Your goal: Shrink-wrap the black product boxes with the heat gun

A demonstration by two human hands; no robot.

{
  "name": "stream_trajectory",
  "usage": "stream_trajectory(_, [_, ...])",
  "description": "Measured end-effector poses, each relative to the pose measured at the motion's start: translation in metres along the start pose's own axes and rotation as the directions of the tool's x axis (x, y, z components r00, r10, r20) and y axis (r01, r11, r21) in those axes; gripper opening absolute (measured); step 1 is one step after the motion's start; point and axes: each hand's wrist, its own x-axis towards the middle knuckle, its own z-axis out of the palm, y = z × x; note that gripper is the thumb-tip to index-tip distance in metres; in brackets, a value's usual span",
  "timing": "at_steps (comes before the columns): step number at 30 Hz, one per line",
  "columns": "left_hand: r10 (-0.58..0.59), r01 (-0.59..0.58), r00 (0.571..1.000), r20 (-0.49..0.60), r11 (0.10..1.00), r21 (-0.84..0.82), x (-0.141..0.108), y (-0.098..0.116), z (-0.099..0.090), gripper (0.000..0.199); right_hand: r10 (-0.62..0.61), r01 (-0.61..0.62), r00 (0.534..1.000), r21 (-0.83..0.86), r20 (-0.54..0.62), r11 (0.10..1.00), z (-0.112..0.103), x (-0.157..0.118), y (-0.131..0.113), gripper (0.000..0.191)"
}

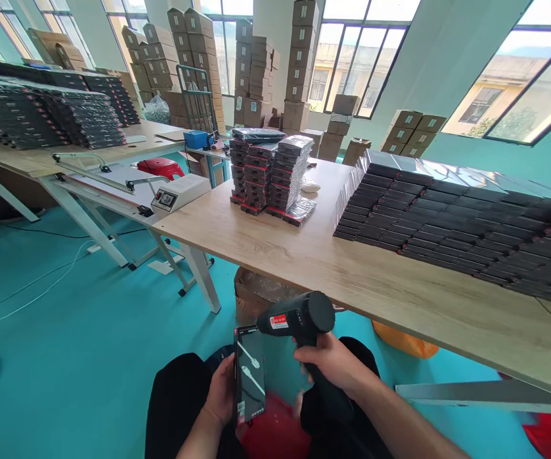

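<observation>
My left hand (221, 390) is closed around the left edge of a flat cable box (251, 376), dark with white cables pictured on its front. The box stands upright above my lap. In my right hand (320, 360) is the handle of a black heat gun (297, 317) with a red and white label. Its nozzle points left, right by the top edge of the box. Whether the nozzle touches the box I cannot tell. Beyond my hands, several stacks of similar wrapped boxes (270, 178) stand on the wooden table (275, 245).
A long pile of black boxes (457, 223) covers the table's right side. On the left stand a sealing machine (179, 191) and another table with piled packages (41, 115). Below the table edge sits an open carton (251, 303). Cartons (299, 57) are stacked along the windows.
</observation>
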Motion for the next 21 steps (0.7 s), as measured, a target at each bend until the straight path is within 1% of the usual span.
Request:
stream_trajectory(2, [0.016, -0.016, 1.0, -0.014, 1.0, 0.012, 0.0, -0.001, 0.001, 0.029, 0.009, -0.01, 0.999, -0.004, -0.033, 1.0, -0.004, -0.002, -0.002, 0.026])
stream_trajectory(5, [0.052, -0.052, 0.998, -0.018, 0.998, 0.025, -0.001, -0.001, 0.003, 0.023, 0.045, -0.045, 0.999, 0.006, 0.005, 0.999, -0.001, -0.005, -0.005, 0.03])
stream_trajectory(7, [0.077, -0.076, 0.997, -0.025, 0.996, 0.044, -0.002, 0.0, 0.005, 0.02, 0.037, -0.037, 0.999, 0.015, 0.017, 0.999, 0.003, -0.005, -0.007, 0.032])
stream_trajectory(9, [0.077, -0.075, 0.996, -0.035, 0.996, 0.048, -0.004, 0.002, 0.006, 0.022, 0.013, -0.013, 1.0, 0.009, -0.018, 1.0, 0.003, -0.003, -0.008, 0.03])
stream_trajectory(11, [0.059, -0.058, 0.997, -0.043, 0.998, 0.036, -0.006, 0.003, 0.006, 0.025, 0.0, 0.0, 0.998, -0.011, -0.056, 1.0, -0.002, -0.002, -0.008, 0.027])
stream_trajectory(12, [0.058, -0.057, 0.997, -0.043, 0.998, 0.03, -0.007, 0.004, 0.006, 0.025, 0.0, -0.001, 0.998, -0.025, -0.055, 1.0, -0.006, -0.003, -0.007, 0.025])
stream_trajectory(14, [0.083, -0.082, 0.995, -0.053, 0.996, 0.024, -0.007, 0.004, 0.005, 0.024, 0.024, -0.023, 1.0, -0.062, 0.006, 0.998, -0.014, -0.009, -0.003, 0.023])
stream_trajectory(16, [0.12, -0.119, 0.99, -0.068, 0.993, 0.018, -0.006, 0.004, 0.005, 0.02, 0.08, -0.069, 0.991, -0.11, 0.107, 0.992, -0.019, -0.019, 0.003, 0.02])
stream_trajectory(17, [0.132, -0.131, 0.989, -0.069, 0.991, 0.012, -0.005, 0.004, 0.005, 0.02, 0.129, -0.106, 0.979, -0.146, 0.161, 0.984, -0.021, -0.025, 0.005, 0.019])
stream_trajectory(19, [0.141, -0.141, 0.988, -0.057, 0.99, -0.002, -0.003, 0.003, 0.006, 0.023, 0.243, -0.182, 0.939, -0.249, 0.243, 0.951, -0.02, -0.035, 0.01, 0.016])
stream_trajectory(20, [0.139, -0.139, 0.989, -0.051, 0.99, -0.008, -0.003, 0.003, 0.007, 0.027, 0.28, -0.201, 0.923, -0.292, 0.263, 0.935, -0.019, -0.038, 0.012, 0.016])
stream_trajectory(21, [0.135, -0.136, 0.989, -0.052, 0.991, -0.012, -0.003, 0.003, 0.008, 0.029, 0.284, -0.198, 0.922, -0.309, 0.264, 0.93, -0.017, -0.039, 0.013, 0.016])
